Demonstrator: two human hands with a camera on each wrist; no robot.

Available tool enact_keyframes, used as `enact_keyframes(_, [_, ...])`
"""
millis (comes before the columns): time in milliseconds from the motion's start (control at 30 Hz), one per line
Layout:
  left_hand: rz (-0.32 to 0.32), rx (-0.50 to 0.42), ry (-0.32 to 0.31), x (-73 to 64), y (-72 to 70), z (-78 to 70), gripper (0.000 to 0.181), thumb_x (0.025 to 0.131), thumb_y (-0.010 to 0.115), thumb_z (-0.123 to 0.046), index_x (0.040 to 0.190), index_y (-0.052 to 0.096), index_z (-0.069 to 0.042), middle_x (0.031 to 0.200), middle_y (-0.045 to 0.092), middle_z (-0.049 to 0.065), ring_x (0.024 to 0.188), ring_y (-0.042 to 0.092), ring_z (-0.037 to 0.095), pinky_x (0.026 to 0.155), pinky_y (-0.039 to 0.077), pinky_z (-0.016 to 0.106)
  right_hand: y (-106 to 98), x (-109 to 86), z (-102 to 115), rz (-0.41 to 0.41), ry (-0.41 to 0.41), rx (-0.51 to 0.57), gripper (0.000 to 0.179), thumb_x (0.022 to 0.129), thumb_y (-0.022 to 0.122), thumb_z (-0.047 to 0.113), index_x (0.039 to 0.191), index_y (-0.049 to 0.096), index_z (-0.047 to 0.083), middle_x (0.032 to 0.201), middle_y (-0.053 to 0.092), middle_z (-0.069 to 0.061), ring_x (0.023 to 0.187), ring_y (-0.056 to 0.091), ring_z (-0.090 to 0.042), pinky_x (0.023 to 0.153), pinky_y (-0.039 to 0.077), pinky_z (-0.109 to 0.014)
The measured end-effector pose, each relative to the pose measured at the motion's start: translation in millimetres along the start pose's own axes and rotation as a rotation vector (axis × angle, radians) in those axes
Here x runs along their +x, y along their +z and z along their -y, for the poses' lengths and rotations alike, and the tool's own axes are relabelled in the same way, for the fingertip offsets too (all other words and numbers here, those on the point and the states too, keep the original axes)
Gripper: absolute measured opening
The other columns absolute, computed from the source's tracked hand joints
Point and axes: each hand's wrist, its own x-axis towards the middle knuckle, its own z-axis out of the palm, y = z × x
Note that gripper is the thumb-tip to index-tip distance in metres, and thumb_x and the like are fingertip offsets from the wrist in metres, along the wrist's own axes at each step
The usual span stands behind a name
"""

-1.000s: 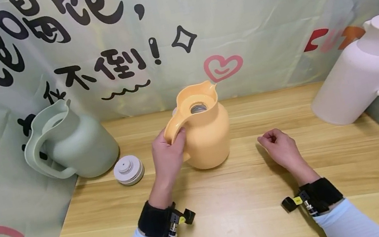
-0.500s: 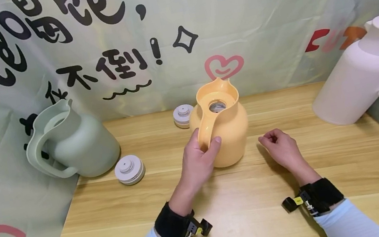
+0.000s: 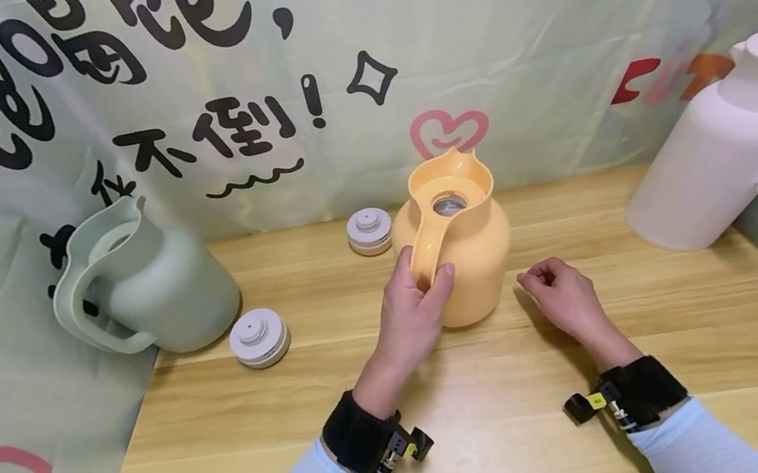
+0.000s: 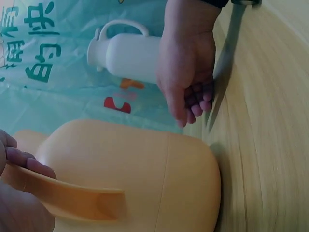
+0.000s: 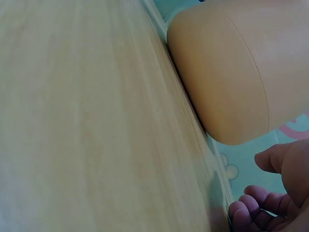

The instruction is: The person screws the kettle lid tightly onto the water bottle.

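Rightward shift of orange jug point(image 3: 479, 265) since earlier frame, now on or just above the table point(image 3: 502, 418) between left hand point(image 3: 410, 307) and right hand point(image 3: 564, 301). Around the handle point(image 3: 429, 244), a grip by the left; in the right, a loose curl, near jug but apart. Left of jug: white lid point(image 3: 369, 230).

To me, the round orange plastic jug point(image 3: 477, 253) looks smooth, with a glossy collar point(image 3: 460, 170); the flat yellowish wooden table point(image 3: 507, 400) has a soft shine.
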Motion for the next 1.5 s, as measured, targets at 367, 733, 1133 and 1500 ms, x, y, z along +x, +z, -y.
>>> enact_keyframes(367, [-0.080, 0.057, -0.044, -3.3, -6.2, -1.7, 0.017, 0.099, 0.062, -0.026, 0.105, 0.059, -0.011, 0.072, 0.049, -0.001, 0.063, 0.050, 0.013, 0.055, 0.040, 0.026, 5, 1.6, 4, 0.001, -0.008, 0.005, 0.046, 0.104, 0.055, 0.045, 0.119, 0.061, 0.001, 0.105, 0.062, -0.016, 0.093, 0.057, -0.029, 0.078, 0.043, -0.033])
enact_keyframes(733, [-0.182, 0.073, -0.043, -6.7, -12.4, -3.1, 0.009, 0.097, 0.062, -0.022, 0.099, 0.061, -0.013, 0.065, 0.049, -0.002, 0.056, 0.049, 0.012, 0.051, 0.038, 0.025, 4, 2.0, 6, 0.011, -0.007, -0.002, 0.047, 0.104, 0.055, 0.046, 0.119, 0.061, 0.002, 0.107, 0.062, -0.016, 0.094, 0.056, -0.029, 0.078, 0.042, -0.033])
enact_keyframes(1133, [-0.137, 0.063, -0.014, 12.0, 7.0, 2.8, 0.013, 0.097, 0.061, -0.025, 0.097, 0.058, -0.012, 0.067, 0.045, -0.003, 0.059, 0.046, 0.011, 0.053, 0.036, 0.024, 2, 1.2, -2, -0.016, -0.002, -0.015, 0.048, 0.104, 0.054, 0.048, 0.117, 0.061, 0.002, 0.105, 0.062, -0.015, 0.093, 0.057, -0.030, 0.078, 0.041, -0.033])
enact_keyframes(1500, [-0.226, 0.113, 0.019, 26.5, 33.9, -0.2, 0.012, 0.097, 0.061, -0.022, 0.097, 0.058, -0.010, 0.063, 0.040, -0.004, 0.056, 0.043, 0.011, 0.050, 0.034, 0.024, 3, 0.0, -1, -0.014, 0.002, -0.004, 0.048, 0.104, 0.053, 0.048, 0.118, 0.062, 0.003, 0.104, 0.061, -0.014, 0.090, 0.055, -0.028, 0.075, 0.041, -0.032])
